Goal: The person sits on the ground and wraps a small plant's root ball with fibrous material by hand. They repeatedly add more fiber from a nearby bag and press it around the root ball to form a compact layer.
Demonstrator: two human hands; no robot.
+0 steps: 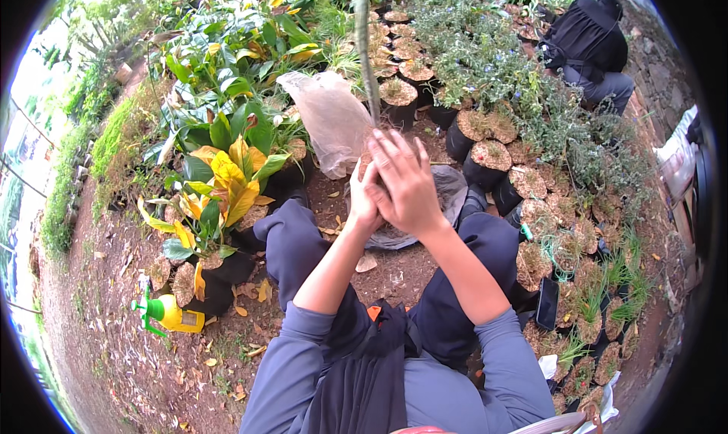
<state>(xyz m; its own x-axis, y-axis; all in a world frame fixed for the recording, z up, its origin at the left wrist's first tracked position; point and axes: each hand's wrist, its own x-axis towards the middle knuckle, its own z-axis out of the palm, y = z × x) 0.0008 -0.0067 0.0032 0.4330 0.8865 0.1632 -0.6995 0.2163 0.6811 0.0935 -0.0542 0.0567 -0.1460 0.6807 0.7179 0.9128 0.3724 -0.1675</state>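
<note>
Both hands are raised in front of me, pressed around a brown fibrous clump [372,144] at the base of an upright thin stem [365,53]. My left hand [365,198] cups it from the left and below. My right hand [402,186] lies over its right side, fingers pointing away from me and partly hiding the clump. A clear plastic sheet or bag [330,115] hangs or lies just left of the clump; how it is attached cannot be told. Under my hands, between my feet, is a dark plastic bag or sheet [449,189], with its contents mostly hidden.
Black nursery bags [483,169] topped with dry brown mulch stand in rows ahead and right. Left are broad-leaved plants [227,178] and a yellow and green pump sprayer [181,314]. A phone [547,303] rests on bags at right. Another person [588,47] is bent over at upper right.
</note>
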